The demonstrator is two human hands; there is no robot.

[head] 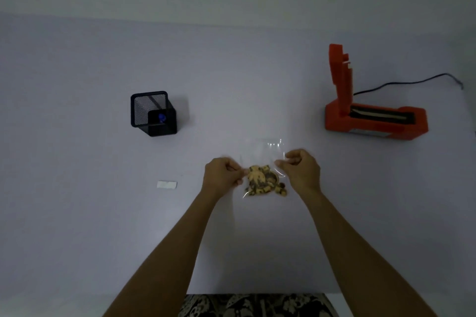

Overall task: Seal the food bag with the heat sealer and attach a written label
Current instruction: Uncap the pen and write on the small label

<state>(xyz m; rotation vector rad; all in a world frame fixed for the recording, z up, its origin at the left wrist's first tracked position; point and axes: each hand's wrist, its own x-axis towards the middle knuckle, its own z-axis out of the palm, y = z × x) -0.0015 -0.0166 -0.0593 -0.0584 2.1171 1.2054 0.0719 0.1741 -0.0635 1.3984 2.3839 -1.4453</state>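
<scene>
Head view: both hands pinch the clear food bag (265, 170) over the desk (77, 213).
Left hand (222, 175) and right hand (301, 170) each have their grip clamped on a side edge (snacks sag between, below).

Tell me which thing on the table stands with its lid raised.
The orange heat sealer at the right: its lid points straight up, baring the sealing strip. The black mesh pen holder has no lid, and the label lies flat.
</scene>
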